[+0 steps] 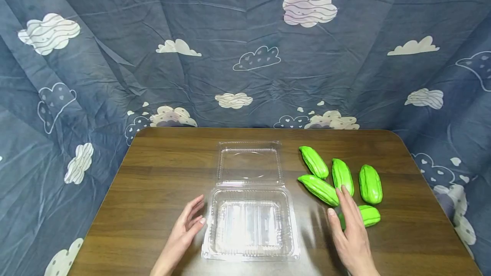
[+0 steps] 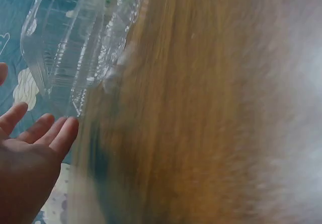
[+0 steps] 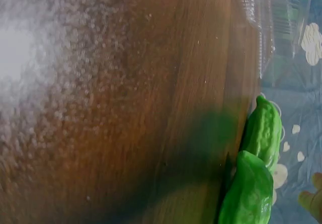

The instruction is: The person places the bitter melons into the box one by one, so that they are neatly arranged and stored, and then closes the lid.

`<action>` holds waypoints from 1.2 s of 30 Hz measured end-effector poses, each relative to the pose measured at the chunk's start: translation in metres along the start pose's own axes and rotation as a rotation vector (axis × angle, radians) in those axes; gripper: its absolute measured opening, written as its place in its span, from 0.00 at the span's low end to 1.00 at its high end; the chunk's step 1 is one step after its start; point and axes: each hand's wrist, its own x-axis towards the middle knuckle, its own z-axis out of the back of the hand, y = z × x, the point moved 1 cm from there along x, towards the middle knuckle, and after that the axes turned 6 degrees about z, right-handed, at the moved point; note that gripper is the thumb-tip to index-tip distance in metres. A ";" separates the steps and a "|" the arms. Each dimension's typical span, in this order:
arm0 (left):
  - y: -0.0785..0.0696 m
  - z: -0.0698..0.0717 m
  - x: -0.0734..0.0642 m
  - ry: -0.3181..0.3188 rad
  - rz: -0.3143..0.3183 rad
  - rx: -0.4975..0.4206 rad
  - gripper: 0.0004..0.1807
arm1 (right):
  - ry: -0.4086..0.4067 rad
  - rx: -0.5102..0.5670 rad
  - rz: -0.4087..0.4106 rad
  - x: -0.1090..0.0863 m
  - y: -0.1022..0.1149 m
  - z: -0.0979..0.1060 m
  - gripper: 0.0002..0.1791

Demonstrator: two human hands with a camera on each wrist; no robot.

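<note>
A clear plastic clamshell container (image 1: 249, 229) lies unfolded mid-table, its lid (image 1: 250, 164) flat behind the base. Beside the base's left rim is my left hand (image 1: 182, 233), fingers loosely bent and holding nothing; the left wrist view shows its fingertips just short of the container (image 2: 75, 43). My right hand (image 1: 352, 237) is over the right side, fingers extended, nothing in its grasp. It overlaps the nearest green ridged gourd (image 1: 370, 215) in the head view and partly hides it. Several similar gourds (image 1: 319, 190) lie behind it; two (image 3: 264, 133) show in the right wrist view.
A brown wood-grain table (image 1: 161, 173) carries everything, with rounded far corners. Behind and around it hangs a blue-grey cloth (image 1: 215, 20) printed with clouds. The farthest gourd (image 1: 313, 162) lies right of the lid, and another (image 1: 370, 184) toward the right table edge.
</note>
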 end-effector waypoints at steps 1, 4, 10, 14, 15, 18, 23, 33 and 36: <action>0.001 0.000 -0.002 0.014 0.016 -0.036 0.32 | -0.019 0.012 -0.016 0.000 0.000 0.001 0.33; 0.003 0.000 -0.006 0.040 0.044 -0.105 0.32 | -0.070 0.061 -0.090 0.003 0.000 0.004 0.30; 0.003 -0.005 -0.009 0.098 0.084 -0.172 0.35 | -0.164 0.165 -0.290 0.006 0.002 0.011 0.22; 0.004 -0.007 -0.011 0.139 0.093 -0.201 0.36 | -0.167 0.167 -0.297 0.007 -0.004 0.017 0.22; 0.005 -0.007 -0.011 0.144 0.092 -0.202 0.36 | -0.163 0.156 -0.286 0.006 -0.007 0.019 0.22; 0.006 -0.008 -0.012 0.156 0.086 -0.186 0.37 | -0.147 0.114 -0.223 0.006 -0.017 0.025 0.22; 0.008 -0.006 -0.014 0.159 0.067 -0.132 0.36 | -0.102 0.003 -0.105 0.004 -0.037 0.037 0.23; 0.010 -0.005 -0.015 0.206 0.036 -0.147 0.35 | 0.036 -0.038 0.086 0.005 -0.067 0.057 0.31; 0.011 -0.004 -0.015 0.202 0.026 -0.157 0.34 | 0.086 -0.049 0.108 0.007 -0.075 0.062 0.32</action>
